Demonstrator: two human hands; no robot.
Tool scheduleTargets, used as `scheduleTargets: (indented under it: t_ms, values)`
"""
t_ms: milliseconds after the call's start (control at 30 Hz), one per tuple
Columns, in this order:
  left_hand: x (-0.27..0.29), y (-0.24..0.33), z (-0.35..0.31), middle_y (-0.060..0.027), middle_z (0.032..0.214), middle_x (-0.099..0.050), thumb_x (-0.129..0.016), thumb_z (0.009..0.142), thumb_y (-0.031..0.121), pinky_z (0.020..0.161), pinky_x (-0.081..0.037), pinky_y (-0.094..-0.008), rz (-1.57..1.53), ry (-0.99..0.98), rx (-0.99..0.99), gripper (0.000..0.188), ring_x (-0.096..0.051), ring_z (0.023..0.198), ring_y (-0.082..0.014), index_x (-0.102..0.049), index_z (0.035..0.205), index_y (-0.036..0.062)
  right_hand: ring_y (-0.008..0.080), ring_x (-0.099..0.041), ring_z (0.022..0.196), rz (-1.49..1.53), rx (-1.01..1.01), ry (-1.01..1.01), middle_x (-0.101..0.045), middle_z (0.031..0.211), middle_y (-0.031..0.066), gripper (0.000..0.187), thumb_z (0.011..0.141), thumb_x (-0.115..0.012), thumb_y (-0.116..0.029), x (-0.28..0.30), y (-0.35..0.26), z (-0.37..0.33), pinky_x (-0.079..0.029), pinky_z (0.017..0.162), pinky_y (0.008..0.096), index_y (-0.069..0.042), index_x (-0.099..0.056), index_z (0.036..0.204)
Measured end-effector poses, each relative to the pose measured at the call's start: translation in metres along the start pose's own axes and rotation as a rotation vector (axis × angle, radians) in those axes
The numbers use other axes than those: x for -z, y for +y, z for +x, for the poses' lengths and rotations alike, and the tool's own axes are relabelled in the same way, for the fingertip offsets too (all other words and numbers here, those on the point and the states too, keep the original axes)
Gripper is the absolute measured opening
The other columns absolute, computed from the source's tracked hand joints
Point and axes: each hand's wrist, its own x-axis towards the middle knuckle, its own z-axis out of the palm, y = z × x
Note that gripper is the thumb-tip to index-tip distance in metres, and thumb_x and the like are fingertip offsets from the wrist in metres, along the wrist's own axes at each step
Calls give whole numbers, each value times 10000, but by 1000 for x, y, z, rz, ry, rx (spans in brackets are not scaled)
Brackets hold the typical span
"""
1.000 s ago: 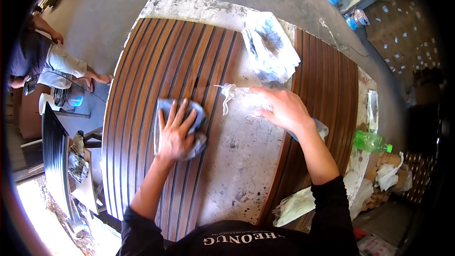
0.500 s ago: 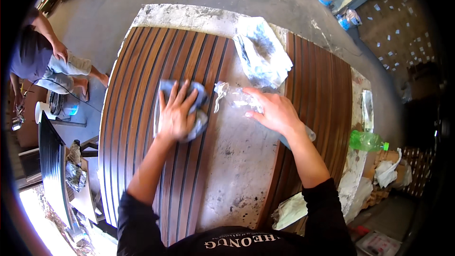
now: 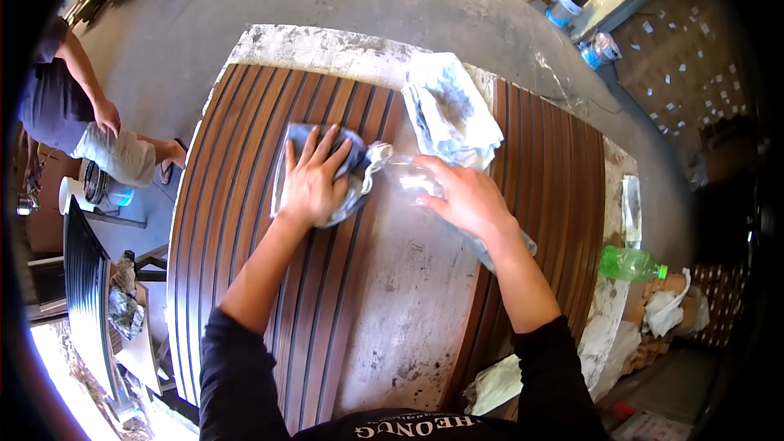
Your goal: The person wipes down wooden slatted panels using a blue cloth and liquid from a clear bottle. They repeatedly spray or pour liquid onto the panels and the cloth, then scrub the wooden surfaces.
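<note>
Rag (image 3: pixel 356 163) lies on left panel (image 3: pixel 237 220), under our left hand (image 3: pixel 313 186), which is spread flat. Our right hand (image 3: pixel 471 198) curls round clear bottle (image 3: pixel 416 175) above table (image 3: pixel 400 310), its top pointing toward rag. White cloth (image 3: pixel 449 106) lies beyond bottle.

A rumpled blue-grey cloth (image 3: pixel 356 158) lies under the spread left hand (image 3: pixel 313 184), atop a brown grooved panel (image 3: pixel 245 196); the right hand (image 3: pixel 469 200) grips a clear bottle (image 3: pixel 412 175), its neck toward the cloth.
</note>
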Motion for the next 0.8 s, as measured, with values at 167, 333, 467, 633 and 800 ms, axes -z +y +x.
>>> scheduleTargets:
  t_ms: [167, 333, 467, 633, 800]
  values:
    - [0, 14, -35, -103, 1529, -320, -552, 735, 199, 1118, -61, -653, -21, -144, -25, 650, -224, 1429, -364, -493, 1380, 141, 339, -664, 783, 33, -116, -11, -659, 841, 178, 590, 793, -731, -327, 11, 23, -11, -510, 733, 440, -221, -488, 1320]
    - [-6, 4, -18, -120, 1511, -351, -559, 721, 198, 1117, -50, -649, -23, -66, -22, 633, -262, 1414, -376, -530, 1350, 135, 373, -659, 869, 22, 29, 20, -678, 875, 171, 584, 811, -702, -335, 3, 20, 0, -522, 753, 457, -228, -468, 1335]
    - [-19, -10, 74, -107, 1513, -340, -556, 833, 265, 1104, -130, -654, 89, 7, -15, 580, -258, 1412, -355, -466, 1394, 149, 372, -661, 857, 7, 9, 19, -677, 887, 170, 586, 807, -708, -340, 16, 0, 14, -527, 741, 455, -229, -470, 1330]
    - [-12, 10, 0, -113, 1521, -325, -581, 782, 202, 1083, -113, -695, 98, -121, -36, 649, -266, 1408, -377, -440, 1410, 120, 355, -670, 809, -30, -136, 53, -684, 903, 170, 597, 790, -733, -339, 25, 23, 2, -516, 760, 436, -238, -482, 1322]
    - [-11, 9, 24, -90, 1517, -337, -593, 813, 236, 1037, -197, -723, 224, -132, -13, 631, -298, 1394, -364, -428, 1412, 128, 382, -658, 860, 9, -82, 78, -672, 869, 176, 603, 800, -715, -360, 14, 28, 1, -513, 761, 463, -213, -461, 1327]
